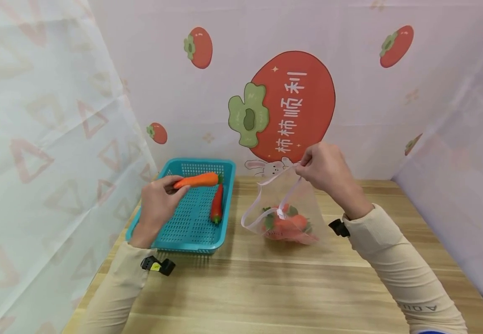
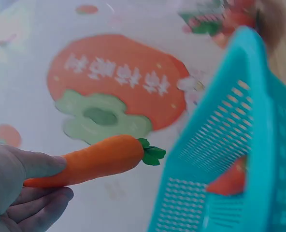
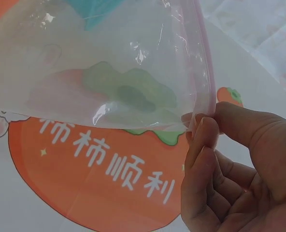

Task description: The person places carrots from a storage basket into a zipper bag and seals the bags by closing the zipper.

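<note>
My left hand point(image 1: 160, 204) pinches an orange carrot point(image 1: 199, 180) by its narrow end, above the blue plastic basket point(image 1: 230, 195). The green leafy top of the carrot points to the right, toward the bag. In the left wrist view the thumb lies along one side of the carrot point(image 2: 104, 157) and the fingers under it. My right hand point(image 1: 326, 174) pinches the upper corner of a clear zip bag point(image 1: 314, 204), whose mouth gapes toward the left. Red and green vegetables point(image 1: 289, 225) show through the bag's lower part.
A red chili pepper point(image 1: 216, 204) lies at the right side inside the basket. The wooden table point(image 1: 266, 287) extends in front of both things. A printed cloth point(image 1: 358, 102) hangs behind the table, and another cloth point(image 1: 49, 162) stands close along the left.
</note>
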{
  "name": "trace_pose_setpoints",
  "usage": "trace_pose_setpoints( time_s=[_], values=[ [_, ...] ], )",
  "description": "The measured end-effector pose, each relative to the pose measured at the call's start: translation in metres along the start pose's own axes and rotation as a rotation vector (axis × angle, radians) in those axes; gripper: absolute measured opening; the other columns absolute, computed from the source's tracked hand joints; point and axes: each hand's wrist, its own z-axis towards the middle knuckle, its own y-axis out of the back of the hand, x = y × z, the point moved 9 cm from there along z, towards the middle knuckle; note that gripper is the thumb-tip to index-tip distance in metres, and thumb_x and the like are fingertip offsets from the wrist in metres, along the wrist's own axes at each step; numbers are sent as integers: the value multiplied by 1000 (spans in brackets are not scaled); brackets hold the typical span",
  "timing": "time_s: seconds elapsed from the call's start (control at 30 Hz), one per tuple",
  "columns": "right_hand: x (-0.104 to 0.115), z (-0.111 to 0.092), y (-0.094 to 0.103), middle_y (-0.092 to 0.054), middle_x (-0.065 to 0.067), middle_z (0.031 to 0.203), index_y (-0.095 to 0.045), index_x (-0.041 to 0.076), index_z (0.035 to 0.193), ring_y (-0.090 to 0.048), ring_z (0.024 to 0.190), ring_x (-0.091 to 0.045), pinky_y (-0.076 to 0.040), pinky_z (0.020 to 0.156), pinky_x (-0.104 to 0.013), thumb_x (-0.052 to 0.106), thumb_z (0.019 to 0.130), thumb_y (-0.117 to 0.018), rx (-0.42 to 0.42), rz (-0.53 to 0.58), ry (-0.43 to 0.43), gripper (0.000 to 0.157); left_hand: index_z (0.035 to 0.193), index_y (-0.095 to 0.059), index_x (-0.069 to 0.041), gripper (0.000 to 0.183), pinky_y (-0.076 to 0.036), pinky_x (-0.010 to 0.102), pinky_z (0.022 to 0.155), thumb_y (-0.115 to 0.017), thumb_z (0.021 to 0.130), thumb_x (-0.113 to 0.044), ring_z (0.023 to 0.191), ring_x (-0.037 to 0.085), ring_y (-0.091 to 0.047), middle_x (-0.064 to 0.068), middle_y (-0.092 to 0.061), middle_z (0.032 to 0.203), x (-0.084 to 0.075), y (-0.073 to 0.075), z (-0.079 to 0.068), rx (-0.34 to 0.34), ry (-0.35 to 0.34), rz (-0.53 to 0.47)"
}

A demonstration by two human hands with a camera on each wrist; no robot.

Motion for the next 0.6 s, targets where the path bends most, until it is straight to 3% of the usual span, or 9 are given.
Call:
trace_pose_setpoints(
  time_s=[0.07, 0.17, 0.3, 0.6],
  values=[
    [-1, 0, 1, -76, -13, 75, -77, 1, 78, -65, 60, -22, -49, 50, -29, 11, 90, -75, 0, -2, -5, 16, 115, -79, 3, 29, -65, 49, 78, -85, 90, -10, 84, 35, -80, 23, -80, 103, -12, 8, 1, -22, -26, -9],
    [-2, 1, 3, -75, -13, 75, -77, 1, 77, -64, 60, -22, -48, 50, -29, 12, 91, -76, 2, -6, -11, 17, 115, -79, 3, 30, -63, 23, 81, -86, 89, -9, 86, 35, -81, 22, -80, 104, -27, 19, 2, -46, -57, -37],
    [-1, 2, 6, -76, -14, 75, -77, 1, 77, -64, 59, -22, -47, 48, -29, 12, 90, -77, -12, -20, -6, 17, 116, -80, 0, 29, -46, -3, 83, -86, 89, -9, 88, 35, -81, 21, -80, 105, -43, 26, 4, -55, -98, -96],
    [-3, 3, 9, -75, -14, 75, -77, 0, 75, -63, 64, -27, -45, 48, -31, 14, 89, -78, -36, -35, -32, 19, 114, -80, -1, 30, -49, 0, 85, -88, 86, -7, 87, 31, -81, 17, -81, 104, -71, 31, 10, -35, -175, -156]
  ],
)
